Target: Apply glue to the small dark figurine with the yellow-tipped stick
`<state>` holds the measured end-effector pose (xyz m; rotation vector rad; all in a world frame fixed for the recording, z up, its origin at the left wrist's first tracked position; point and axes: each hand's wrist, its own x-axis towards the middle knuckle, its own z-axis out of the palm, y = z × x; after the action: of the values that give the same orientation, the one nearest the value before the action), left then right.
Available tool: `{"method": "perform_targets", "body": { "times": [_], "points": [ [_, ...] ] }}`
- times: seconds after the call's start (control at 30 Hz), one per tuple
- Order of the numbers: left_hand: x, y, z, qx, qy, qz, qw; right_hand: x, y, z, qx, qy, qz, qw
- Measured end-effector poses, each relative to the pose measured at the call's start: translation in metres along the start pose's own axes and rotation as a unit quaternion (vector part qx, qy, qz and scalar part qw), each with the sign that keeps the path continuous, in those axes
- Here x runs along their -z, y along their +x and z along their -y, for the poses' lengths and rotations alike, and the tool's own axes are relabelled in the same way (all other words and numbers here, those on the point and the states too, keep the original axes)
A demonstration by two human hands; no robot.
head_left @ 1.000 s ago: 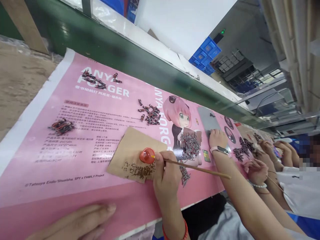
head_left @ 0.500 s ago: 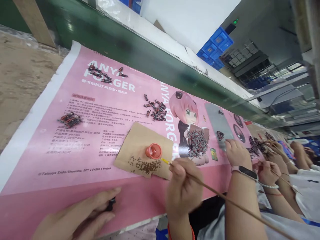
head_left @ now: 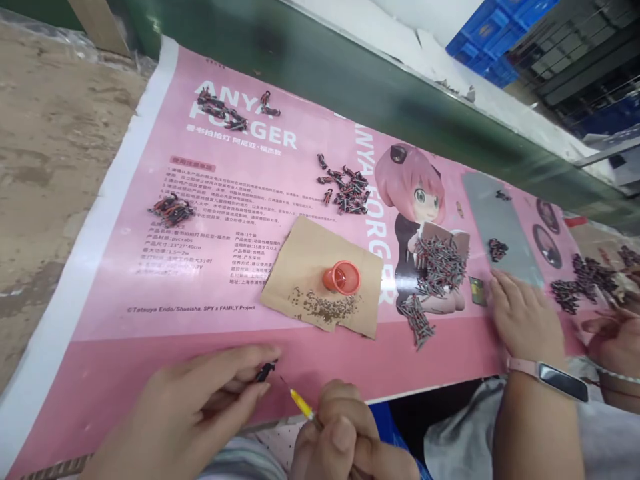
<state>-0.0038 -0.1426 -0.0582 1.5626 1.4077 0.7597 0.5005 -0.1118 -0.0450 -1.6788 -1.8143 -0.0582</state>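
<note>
Underneath, a pink poster (head_left: pixel 200 267) covers the brown workbench (head_left: pixel 45 147).

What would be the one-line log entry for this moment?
left hand: pinches small black part | right hand: holds yellow-tipped stick, tip near part | orange cap: on brown paper

Your left hand (head_left: pixel 195 413) lies low at the near edge, palm down, forefinger stretched forward and thumb tucked beneath it, pinching closed. Your right hand (head_left: pixel 345 443) sits just beside it, curled into a loose fist, thumb pressed over the bent fingers in a pen-like grip, knuckles up, both wrists out of view.
</note>
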Motion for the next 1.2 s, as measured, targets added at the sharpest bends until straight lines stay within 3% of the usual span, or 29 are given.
{"method": "perform_targets", "body": {
  "times": [0.2, 0.4, 0.5, 0.63, 0.77, 0.9, 1.03, 1.2],
  "points": [
    [0.008, 0.008, 0.003, 0.043, -0.096, 0.019, 0.994, 0.005, -0.017, 0.024, 0.02, 0.001, -0.038, 0.999],
    [0.025, 0.017, -0.004, 0.066, -0.109, 0.118, 0.985, 0.003, -0.009, 0.024, 0.013, -0.01, -0.011, 1.0],
    [0.025, 0.015, -0.004, 0.064, -0.093, 0.109, 0.988, 0.003, -0.007, 0.015, 0.007, -0.015, -0.001, 1.0],
    [0.014, 0.007, -0.006, 0.089, 0.005, 0.049, 0.995, 0.01, 0.001, -0.002, -0.005, -0.021, 0.026, 0.999],
    [0.005, 0.0, -0.007, 0.092, 0.033, 0.025, 0.995, 0.012, 0.028, -0.021, -0.012, -0.027, 0.057, 0.998],
    [0.008, 0.004, -0.012, 0.095, 0.042, 0.028, 0.994, -0.006, 0.06, -0.037, -0.006, -0.008, 0.065, 0.998],
    [0.014, 0.021, -0.025, 0.083, -0.061, 0.047, 0.994, -0.021, 0.074, -0.043, -0.01, 0.0, 0.046, 0.999],
    [0.018, 0.033, -0.034, 0.087, -0.148, 0.062, 0.983, -0.012, 0.066, -0.03, -0.016, 0.0, 0.016, 1.0]
  ]
}}
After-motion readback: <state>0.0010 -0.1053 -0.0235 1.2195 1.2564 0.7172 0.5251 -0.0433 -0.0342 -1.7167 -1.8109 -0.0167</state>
